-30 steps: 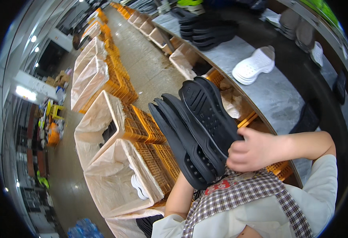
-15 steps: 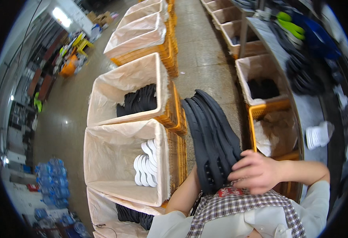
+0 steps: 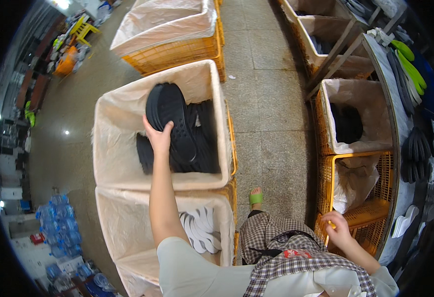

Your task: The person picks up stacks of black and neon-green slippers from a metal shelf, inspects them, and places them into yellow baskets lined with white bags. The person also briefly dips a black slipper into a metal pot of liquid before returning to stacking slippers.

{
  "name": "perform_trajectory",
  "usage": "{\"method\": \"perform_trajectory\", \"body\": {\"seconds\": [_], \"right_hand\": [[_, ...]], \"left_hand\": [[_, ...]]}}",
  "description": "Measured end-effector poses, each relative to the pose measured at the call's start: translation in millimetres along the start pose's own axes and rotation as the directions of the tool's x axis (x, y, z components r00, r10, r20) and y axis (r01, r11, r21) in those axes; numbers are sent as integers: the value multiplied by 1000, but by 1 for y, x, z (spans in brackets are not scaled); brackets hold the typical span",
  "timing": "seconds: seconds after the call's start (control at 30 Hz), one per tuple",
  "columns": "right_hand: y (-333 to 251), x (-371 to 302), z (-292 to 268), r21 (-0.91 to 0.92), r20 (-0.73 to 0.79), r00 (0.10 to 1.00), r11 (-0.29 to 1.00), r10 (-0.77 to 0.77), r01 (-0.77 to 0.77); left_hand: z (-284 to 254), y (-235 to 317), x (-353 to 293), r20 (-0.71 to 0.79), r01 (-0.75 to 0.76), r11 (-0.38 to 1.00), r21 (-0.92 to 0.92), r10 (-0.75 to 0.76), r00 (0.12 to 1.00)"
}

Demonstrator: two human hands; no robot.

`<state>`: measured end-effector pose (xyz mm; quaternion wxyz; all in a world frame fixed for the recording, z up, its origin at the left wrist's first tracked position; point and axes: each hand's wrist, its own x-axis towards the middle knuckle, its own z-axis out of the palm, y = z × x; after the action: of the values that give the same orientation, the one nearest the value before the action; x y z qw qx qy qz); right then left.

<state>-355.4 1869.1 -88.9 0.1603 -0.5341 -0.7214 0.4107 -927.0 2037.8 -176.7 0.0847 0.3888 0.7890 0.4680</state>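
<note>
A bundle of black shoe soles [image 3: 166, 105] is in my left hand [image 3: 158, 138], thumb on the near side and fingers round the outer edge. The arm reaches over a cloth-lined yellow crate [image 3: 118, 143], and the bundle is above more black soles [image 3: 208, 143] lying in it. Some of those lower soles are hidden under the held ones. My right hand [image 3: 338, 229] hangs at the right with fingers loosely bent and apart, nothing in it, near an orange-yellow plastic crate [image 3: 327, 198].
A lined crate [image 3: 128, 247] with white soles [image 3: 202, 230] stands nearest on the left. Farther lined crates [image 3: 172, 54] continue the row. At the right runs a long bench [image 3: 386, 74] carrying green, black and white soles. Blue water bottles [image 3: 58, 222] stand far left.
My left arm has swung forward and left, taking the black soles from in front of my body to over the crate. My right hand has come off them and moved right.
</note>
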Motion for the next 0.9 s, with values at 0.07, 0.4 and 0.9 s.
{"method": "perform_trajectory", "body": {"seconds": [0.07,0.4,0.9], "right_hand": [[4,-7,2,-140,48,998,990,41,-34],[20,-43,14,-144,-10,892,882,452,-449],[54,-105,-88,-337,-608,794,907,-6,-251]], "left_hand": [[46,-38,-14,30,93,925,369,-112,993],[140,-142,-115,491,-55,757,652,-365,791],[160,27,-102,371,137,942,305,-250,894]]}}
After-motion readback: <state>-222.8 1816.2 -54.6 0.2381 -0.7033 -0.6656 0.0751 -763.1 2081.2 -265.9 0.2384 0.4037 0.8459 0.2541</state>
